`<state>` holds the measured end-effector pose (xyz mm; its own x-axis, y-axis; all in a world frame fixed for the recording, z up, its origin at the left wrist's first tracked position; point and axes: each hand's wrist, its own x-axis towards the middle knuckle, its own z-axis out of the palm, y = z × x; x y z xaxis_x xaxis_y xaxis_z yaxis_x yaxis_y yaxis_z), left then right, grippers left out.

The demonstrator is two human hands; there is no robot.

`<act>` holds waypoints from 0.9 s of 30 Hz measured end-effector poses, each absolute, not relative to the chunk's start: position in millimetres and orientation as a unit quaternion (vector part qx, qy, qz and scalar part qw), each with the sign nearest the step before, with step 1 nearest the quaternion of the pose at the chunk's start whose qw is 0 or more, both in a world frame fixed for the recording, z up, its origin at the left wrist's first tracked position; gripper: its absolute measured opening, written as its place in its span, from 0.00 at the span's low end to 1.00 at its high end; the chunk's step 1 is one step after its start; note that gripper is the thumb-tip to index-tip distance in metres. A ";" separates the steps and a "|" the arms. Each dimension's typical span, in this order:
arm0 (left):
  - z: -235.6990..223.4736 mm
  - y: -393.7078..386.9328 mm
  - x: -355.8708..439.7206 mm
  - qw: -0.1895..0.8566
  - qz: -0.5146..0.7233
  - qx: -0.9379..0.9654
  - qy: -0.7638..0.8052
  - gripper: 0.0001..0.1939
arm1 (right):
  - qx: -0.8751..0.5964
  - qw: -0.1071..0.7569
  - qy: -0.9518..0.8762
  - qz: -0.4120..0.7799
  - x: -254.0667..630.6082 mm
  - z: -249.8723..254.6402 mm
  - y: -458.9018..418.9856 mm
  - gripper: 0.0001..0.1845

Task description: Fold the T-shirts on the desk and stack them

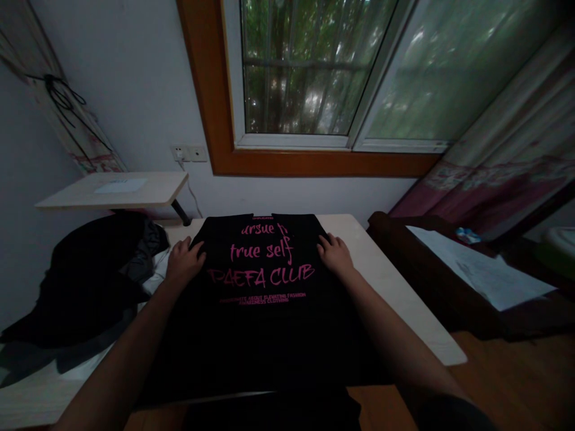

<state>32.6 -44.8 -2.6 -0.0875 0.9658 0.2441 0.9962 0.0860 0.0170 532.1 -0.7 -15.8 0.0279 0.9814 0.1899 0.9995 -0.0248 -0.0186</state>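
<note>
A black T-shirt [265, 335] with pink lettering lies spread on a light wooden table, its neckline towards the window. My left hand [185, 263] is at the shirt's upper left edge, its thumb and fingers closed on the cloth. At the upper right edge, my right hand [336, 254] has the fabric between thumb and fingers in the same way. Both forearms reach along the sides of the shirt. The fingertips are small and dark here, and the cloth under them is hidden.
Dark clothes [99, 275] are heaped at the left, beside a small raised shelf [112, 185]. The table [390, 287] shows to the shirt's right. Farther right, a paper sheet [480, 269] lies on a dark brown surface. A window [309, 90] is ahead.
</note>
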 end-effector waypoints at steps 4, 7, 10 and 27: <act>-6.7 -20.6 33.7 0.027 -0.056 -0.673 -0.737 0.29 | -0.709 0.071 -0.700 -0.053 531.7 -16.4 15.6 0.29; -9.0 -10.8 38.8 0.002 -0.061 -0.658 -0.751 0.30 | -0.711 0.073 -0.698 -0.051 531.2 -19.6 22.5 0.29; -10.3 -5.1 41.1 -0.009 -0.068 -0.646 -0.761 0.30 | -0.713 0.069 -0.696 -0.046 532.1 -22.0 27.9 0.30; -13.4 23.8 37.8 -0.015 -0.094 -0.635 -0.766 0.31 | -0.724 0.059 -0.687 -0.030 529.5 -20.4 59.7 0.31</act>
